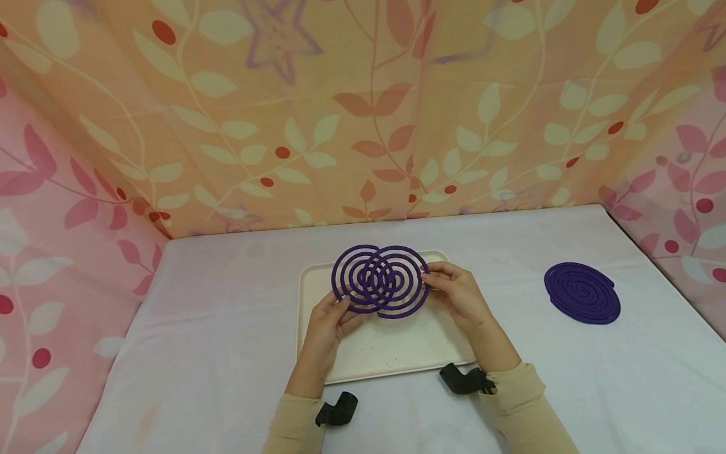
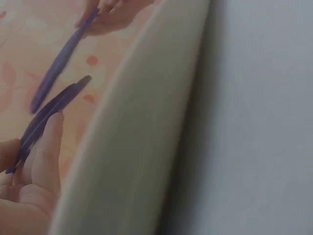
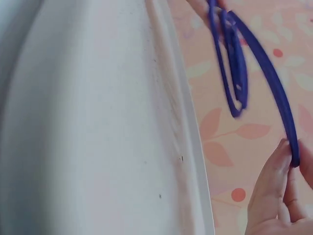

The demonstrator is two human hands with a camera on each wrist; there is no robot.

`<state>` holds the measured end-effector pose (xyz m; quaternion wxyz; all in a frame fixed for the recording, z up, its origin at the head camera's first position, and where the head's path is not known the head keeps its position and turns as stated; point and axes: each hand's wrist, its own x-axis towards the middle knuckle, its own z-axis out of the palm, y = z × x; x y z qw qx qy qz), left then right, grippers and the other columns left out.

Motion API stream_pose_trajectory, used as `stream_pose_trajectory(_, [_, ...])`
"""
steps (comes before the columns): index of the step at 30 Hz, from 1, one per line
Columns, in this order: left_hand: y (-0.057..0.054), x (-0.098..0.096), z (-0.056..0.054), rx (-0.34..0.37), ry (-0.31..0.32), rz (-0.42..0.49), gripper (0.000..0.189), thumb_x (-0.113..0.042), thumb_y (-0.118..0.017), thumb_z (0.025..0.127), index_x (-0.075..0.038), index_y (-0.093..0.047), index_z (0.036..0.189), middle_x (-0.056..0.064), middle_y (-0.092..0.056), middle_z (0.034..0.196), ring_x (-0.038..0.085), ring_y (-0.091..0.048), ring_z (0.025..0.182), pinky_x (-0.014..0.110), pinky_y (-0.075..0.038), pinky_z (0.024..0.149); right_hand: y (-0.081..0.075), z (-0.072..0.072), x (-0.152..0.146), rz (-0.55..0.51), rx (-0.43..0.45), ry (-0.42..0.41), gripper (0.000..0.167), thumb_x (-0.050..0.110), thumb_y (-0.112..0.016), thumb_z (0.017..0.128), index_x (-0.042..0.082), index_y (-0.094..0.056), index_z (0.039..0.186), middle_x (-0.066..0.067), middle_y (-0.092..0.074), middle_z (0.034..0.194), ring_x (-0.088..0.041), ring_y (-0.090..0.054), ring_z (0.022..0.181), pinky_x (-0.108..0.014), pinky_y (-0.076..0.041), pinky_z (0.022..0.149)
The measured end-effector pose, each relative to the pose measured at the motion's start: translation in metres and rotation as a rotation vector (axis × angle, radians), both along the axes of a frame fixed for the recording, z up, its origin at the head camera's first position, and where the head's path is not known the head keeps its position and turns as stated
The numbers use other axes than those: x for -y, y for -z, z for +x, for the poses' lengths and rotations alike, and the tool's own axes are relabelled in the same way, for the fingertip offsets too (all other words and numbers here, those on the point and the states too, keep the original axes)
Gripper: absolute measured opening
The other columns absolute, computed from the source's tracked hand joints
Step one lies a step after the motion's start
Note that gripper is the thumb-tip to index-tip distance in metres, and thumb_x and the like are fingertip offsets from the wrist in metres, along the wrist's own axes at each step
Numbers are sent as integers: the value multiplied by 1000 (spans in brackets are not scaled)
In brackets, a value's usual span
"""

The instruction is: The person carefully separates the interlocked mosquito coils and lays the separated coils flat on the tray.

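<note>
My left hand (image 1: 330,318) pinches a purple mosquito coil (image 1: 334,275) by its lower left edge. A second purple mosquito coil (image 1: 399,315) is held at its right edge between the thumb and fingers of my right hand (image 1: 458,291). Both coils are open spirals held up above a cream tray (image 1: 397,353), and they overlap in the head view. Seen edge-on in the right wrist view, the right coil (image 3: 274,73) stands apart from the left one over most of its length; whether they touch near the top, I cannot tell.
A tightly wound purple coil disc (image 1: 581,293) lies flat on the white tablecloth (image 1: 227,328) at the right. Small dark specks dot the tray. Patterned curtains (image 1: 317,113) close off the back and both sides. A black band piece (image 1: 465,379) sits at each wrist.
</note>
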<state>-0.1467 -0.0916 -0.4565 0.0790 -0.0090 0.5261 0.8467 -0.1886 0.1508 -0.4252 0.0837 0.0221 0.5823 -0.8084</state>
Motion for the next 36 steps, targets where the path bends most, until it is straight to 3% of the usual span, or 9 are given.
stream_pose_trajectory(7, [-4,23,-3,70,-68,-59,36,-4,-42,100,10,-42,133,24,-60,119,21,-66,97,37,-52,86,-1,-1,-8,22,52,64,22,-5,-59,89,15,-67,84,4,-67,77,-7,-61,66,-21,-52,61])
stream_pose_trajectory(12, [-5,35,-4,115,-75,-148,35,7,-45,95,13,-43,129,26,-61,114,19,-66,93,31,-54,81,0,-2,-11,29,78,76,19,-5,-59,89,12,-67,86,4,-65,76,-6,-60,65,-19,-50,59])
stream_pose_trajectory(18, [-6,39,-4,102,-29,-254,44,20,-50,85,18,-41,128,32,-58,115,21,-65,92,29,-55,79,1,-2,-12,20,96,64,15,-5,-57,90,6,-66,94,2,-66,81,-9,-62,70,-20,-53,64])
stream_pose_trajectory(21, [-4,39,-5,112,-27,-269,46,22,-50,83,18,-41,128,34,-57,114,21,-65,90,29,-55,78,1,-2,-13,5,96,52,17,-7,-55,90,-2,-63,105,0,-67,85,-10,-64,75,-22,-55,69])
stream_pose_trajectory(27, [-1,37,-5,111,-57,-279,62,26,-51,78,14,-30,135,37,-51,122,19,-63,91,30,-56,76,3,-3,-13,4,96,51,40,-11,-49,91,-19,-39,129,1,-66,85,-8,-64,78,-23,-55,73])
stream_pose_trajectory(32, [-1,38,-7,102,-100,-330,62,23,-54,81,14,-29,137,38,-48,124,19,-63,90,26,-56,75,3,-4,-12,24,94,73,44,-11,-48,91,-21,-34,131,2,-65,84,-7,-64,76,-22,-55,71])
stream_pose_trajectory(36, [-4,39,-6,69,-133,-435,63,19,-57,81,17,-29,137,38,-48,125,29,-62,101,21,-54,78,3,-4,-12,44,94,81,44,-10,-49,91,-20,-34,132,3,-65,85,-7,-64,75,-23,-55,71])
